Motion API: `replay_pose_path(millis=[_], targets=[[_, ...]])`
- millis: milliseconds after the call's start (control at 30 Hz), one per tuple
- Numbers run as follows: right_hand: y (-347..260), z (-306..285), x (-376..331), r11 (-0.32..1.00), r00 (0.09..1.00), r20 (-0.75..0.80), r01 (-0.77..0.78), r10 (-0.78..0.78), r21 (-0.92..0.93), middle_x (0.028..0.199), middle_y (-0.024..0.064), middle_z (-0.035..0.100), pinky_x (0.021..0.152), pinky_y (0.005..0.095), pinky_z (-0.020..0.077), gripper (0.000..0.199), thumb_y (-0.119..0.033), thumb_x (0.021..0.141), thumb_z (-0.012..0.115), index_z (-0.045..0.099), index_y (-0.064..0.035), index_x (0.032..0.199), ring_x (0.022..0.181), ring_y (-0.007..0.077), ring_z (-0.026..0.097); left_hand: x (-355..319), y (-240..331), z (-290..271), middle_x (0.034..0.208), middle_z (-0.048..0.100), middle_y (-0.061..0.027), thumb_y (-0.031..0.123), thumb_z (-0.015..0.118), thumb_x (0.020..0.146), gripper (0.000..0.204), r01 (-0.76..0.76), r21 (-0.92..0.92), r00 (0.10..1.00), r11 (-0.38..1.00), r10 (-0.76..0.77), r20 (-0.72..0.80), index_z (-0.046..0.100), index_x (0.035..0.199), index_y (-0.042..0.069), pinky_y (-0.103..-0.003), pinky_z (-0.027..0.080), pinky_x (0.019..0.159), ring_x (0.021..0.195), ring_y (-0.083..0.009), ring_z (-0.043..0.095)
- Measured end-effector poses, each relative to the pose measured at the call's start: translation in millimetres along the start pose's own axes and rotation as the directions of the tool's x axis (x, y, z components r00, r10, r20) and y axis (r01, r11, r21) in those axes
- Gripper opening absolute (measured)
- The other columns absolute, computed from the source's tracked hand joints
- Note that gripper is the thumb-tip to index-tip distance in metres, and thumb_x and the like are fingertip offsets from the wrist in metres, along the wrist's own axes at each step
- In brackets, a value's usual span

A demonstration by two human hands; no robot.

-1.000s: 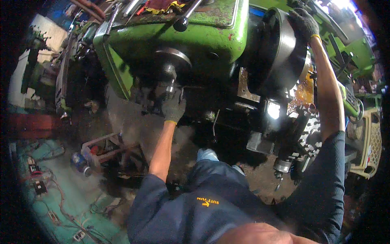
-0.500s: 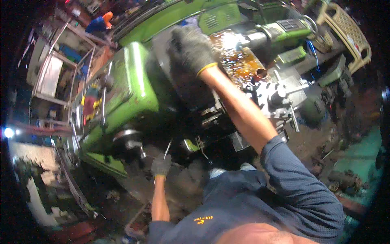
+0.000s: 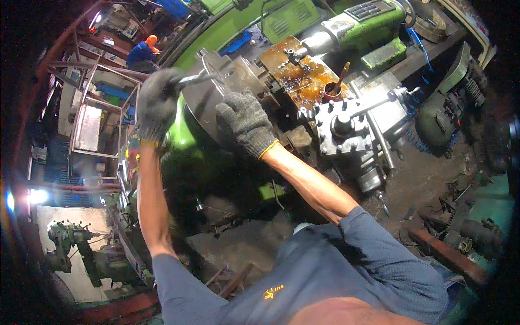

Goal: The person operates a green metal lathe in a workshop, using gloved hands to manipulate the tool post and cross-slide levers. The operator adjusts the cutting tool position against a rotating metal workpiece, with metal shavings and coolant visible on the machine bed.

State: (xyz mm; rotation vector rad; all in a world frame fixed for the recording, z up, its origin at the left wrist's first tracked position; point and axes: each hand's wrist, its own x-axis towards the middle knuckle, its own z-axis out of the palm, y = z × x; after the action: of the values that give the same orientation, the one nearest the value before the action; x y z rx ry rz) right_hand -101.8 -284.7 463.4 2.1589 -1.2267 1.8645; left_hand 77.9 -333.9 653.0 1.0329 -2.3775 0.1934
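My left hand, in a grey knit glove and smeared by motion, is closed around a metal rod that points right toward the lathe chuck. The rod's far end meets the chuck's left edge; how it engages there I cannot make out. My right hand, gloved alike with a yellow cuff, lies against the chuck's near side with fingers bent onto its rim. Farther right is the tool post, a square steel block with several bolts. Behind it, a small pot with a brush handle stands on an oily tray.
The green tailstock rises at the back right. A cross-slide handle juts toward me on the right. A person in an orange head covering is at the far left. Machine parts lie at the lower left.
My left hand has risen from low beside the machine to the chuck, bringing the rod. My right hand has slid nearer and slightly right along the chuck. The view has shifted.
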Motion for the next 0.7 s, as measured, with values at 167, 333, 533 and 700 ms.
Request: replay_pose_path(millis=[167,333,533,700], targets=[[-27,-89,-17,0.977,0.959,0.214,-0.203,0.184,0.072,0.119,0.0163,0.060,0.097,0.0465,0.0497,0.039,-0.019,0.082,0.073,0.061,-0.0082,0.118,0.114,0.0380,0.060,38,-7,55,0.104,0.070,-0.0105,0.000,0.074,0.078,0.031,-0.152,0.063,0.979,0.986,0.142,0.149,0.071,0.108,0.002,-0.036,0.054,0.091,0.098,-0.0219,0.068],[-19,-248,-68,0.949,0.945,0.101,-0.314,0.312,0.003,0.111,0.0137,0.073,0.093,0.0430,0.0546,0.033,-0.014,0.084,0.077,0.070,-0.0073,0.115,0.103,0.0344,0.070,29,-31,67,0.110,0.071,-0.0147,0.006,0.076,0.066,0.047,-0.282,0.155,0.937,0.947,0.237,0.256,0.072,0.113,0.011,-0.045,0.050,0.098,0.111,-0.0365,0.064],[64,-342,-152,0.588,0.686,-0.180,-0.708,0.705,-0.391,0.107,0.0159,0.072,0.088,0.0415,0.0556,0.035,-0.023,0.089,0.078,0.069,-0.0048,0.117,0.096,0.0290,0.071,67,-5,68,0.096,0.065,-0.0134,0.005,0.069,0.076,0.031,-0.573,0.164,0.774,0.803,0.464,0.431,0.071,0.106,0.012,-0.046,0.051,0.091,0.101,-0.0364,0.063],[93,-334,-167,0.382,0.389,0.095,-0.777,0.916,-0.500,0.108,0.0162,0.073,0.087,0.0433,0.0551,0.045,-0.040,0.092,0.074,0.066,-0.0103,0.124,0.098,0.0321,0.071,54,4,79,0.096,0.065,-0.0143,0.012,0.071,0.078,0.030,-0.465,0.184,0.854,0.866,0.384,0.351,0.069,0.108,0.012,-0.048,0.050,0.088,0.095,-0.0367,0.063]])
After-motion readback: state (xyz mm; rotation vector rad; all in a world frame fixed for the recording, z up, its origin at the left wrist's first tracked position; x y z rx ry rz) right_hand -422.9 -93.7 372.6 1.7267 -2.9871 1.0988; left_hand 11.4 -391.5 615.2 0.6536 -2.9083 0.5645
